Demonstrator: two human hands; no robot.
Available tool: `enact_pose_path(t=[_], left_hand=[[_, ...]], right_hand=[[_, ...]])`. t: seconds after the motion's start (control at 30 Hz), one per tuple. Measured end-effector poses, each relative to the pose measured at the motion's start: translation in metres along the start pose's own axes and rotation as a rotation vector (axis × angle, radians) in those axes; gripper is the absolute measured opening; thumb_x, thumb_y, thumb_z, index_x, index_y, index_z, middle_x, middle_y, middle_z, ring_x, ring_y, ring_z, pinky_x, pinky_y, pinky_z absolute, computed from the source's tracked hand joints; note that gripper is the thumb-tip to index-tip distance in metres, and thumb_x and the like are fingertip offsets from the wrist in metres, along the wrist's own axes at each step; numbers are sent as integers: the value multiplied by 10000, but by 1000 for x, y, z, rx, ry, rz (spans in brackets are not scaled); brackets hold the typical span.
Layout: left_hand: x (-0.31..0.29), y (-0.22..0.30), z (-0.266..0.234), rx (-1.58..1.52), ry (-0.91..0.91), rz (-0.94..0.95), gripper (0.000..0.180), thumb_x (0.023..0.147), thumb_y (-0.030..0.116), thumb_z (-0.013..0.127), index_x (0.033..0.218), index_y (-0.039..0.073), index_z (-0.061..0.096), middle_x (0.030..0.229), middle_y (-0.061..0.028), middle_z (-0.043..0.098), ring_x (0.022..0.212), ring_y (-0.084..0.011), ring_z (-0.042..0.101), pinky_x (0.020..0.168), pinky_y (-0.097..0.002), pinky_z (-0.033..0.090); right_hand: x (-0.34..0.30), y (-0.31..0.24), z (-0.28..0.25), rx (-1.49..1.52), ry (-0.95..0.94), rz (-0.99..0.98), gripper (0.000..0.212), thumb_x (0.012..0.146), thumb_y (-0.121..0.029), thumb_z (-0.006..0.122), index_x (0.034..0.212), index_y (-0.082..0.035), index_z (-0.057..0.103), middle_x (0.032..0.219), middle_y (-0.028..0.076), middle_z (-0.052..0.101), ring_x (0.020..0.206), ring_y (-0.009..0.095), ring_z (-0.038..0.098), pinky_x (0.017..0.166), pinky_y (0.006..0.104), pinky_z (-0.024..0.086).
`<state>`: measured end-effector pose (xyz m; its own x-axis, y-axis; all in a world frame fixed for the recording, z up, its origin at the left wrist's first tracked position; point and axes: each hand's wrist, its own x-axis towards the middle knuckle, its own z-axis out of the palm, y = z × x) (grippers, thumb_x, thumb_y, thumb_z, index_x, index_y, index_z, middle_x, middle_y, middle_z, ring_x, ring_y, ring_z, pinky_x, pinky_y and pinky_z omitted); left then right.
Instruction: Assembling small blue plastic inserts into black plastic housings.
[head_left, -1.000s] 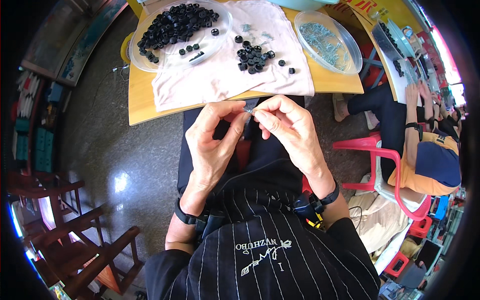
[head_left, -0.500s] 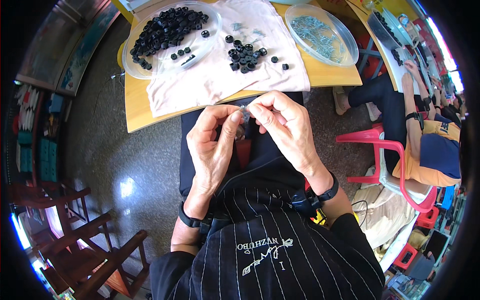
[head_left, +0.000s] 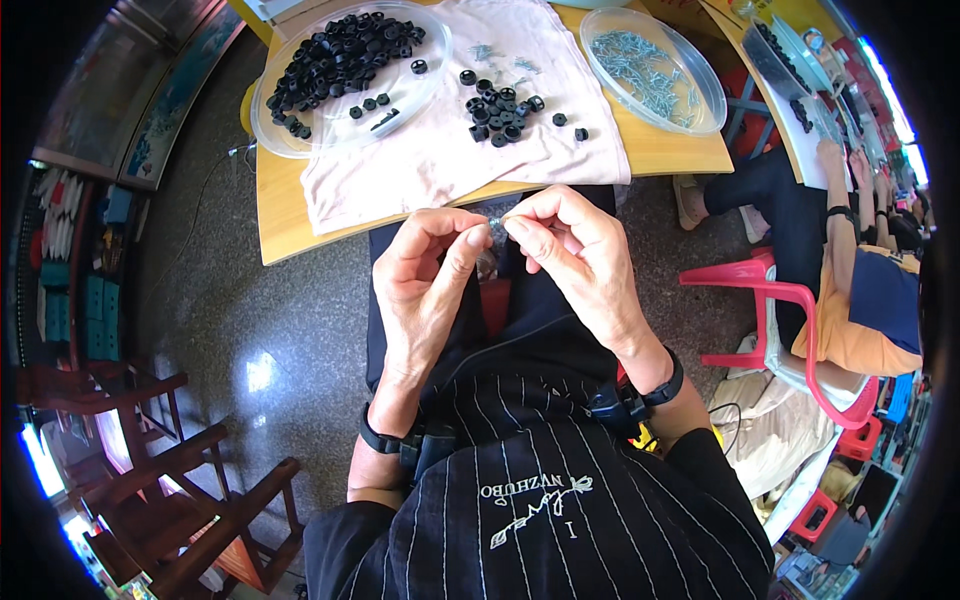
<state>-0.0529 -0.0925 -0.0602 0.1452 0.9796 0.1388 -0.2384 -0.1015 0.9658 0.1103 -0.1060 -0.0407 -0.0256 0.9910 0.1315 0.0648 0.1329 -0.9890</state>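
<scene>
My left hand (head_left: pixel 420 285) and my right hand (head_left: pixel 585 265) meet just off the table's near edge, above my lap. Thumb and forefinger of each are pinched together on a small shiny metal piece (head_left: pixel 495 225) between the fingertips. It is too small to tell its kind. On the pale pink cloth (head_left: pixel 400 185) beyond my hands sits a cluster of small round black plastic parts (head_left: pixel 500 112). Several thin silvery metal pieces (head_left: pixel 525 66) lie behind that cluster.
A clear round tray (head_left: pixel 425 105) with a heap of black parts stands at the left of the wooden table (head_left: pixel 285 215). At the right is another clear tray (head_left: pixel 708 125) of silvery screw-like pieces. A person sits by a red chair (head_left: pixel 790 290); dark wooden chairs (head_left: pixel 200 470) stand at lower left.
The whole view has shifted slightly, with the table and trays a little further right. My hands keep the same pinch on the metal piece. The seated person's arms have moved.
</scene>
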Motion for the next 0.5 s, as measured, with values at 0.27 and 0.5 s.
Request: enact_pose_path(t=[0.27,0.5], left_hand=[[-1,1,5,-58,-34,-64,97,917,70,621,955,-18,608,856,-29,620,772,-72,561,721,-218,465],[0,-1,5,-157,13,-101,153,946,131,563,919,-13,604,797,-36,606,741,-94,542,722,-236,430]], right_hand=[[0,6,5,68,19,-28,86,924,-73,607,961,2,587,783,18,608,647,36,535,563,190,447],[-2,9,7,109,-49,91,112,951,-119,579,966,-8,590,778,3,591,656,29,522,574,183,431]])
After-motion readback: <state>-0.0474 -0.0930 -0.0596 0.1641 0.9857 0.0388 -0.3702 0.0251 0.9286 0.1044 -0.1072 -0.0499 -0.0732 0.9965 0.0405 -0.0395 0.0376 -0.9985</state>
